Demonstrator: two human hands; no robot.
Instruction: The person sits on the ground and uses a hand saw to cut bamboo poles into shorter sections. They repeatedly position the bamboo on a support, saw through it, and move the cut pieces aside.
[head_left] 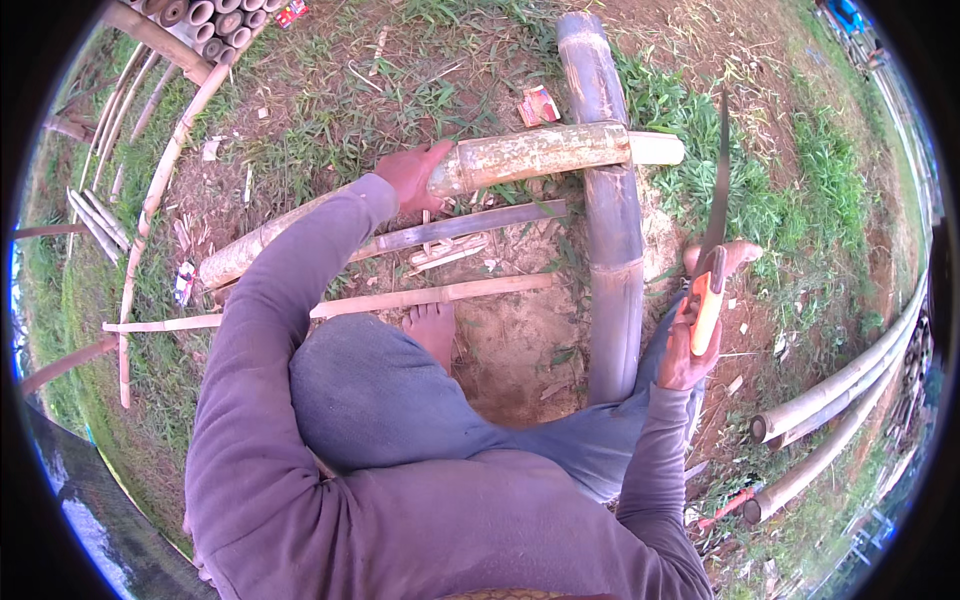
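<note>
My left hand (pixel 410 177) is closed over a thick, mottled bamboo pole (pixel 535 156), which slants up from the left. The pole's right part lies across a dark bamboo log (pixel 613 230) that runs away from me on the ground. A paler bamboo piece (pixel 656 148) shows just past the pole's right end. On the right, my right hand (pixel 688 356) grips a handsaw by its orange handle (pixel 707 308). The saw blade (pixel 720 180) points away from me, to the right of the log and apart from the pole.
Split bamboo strips (pixel 470 224) and a thin pole (pixel 440 295) lie before my bare foot (pixel 431 332). Bamboo poles (pixel 830 400) rest at the right. Cut bamboo pieces (pixel 205 20) are stacked far left, beside a bamboo rail (pixel 155 195). A red packet (pixel 539 106) lies on the grass.
</note>
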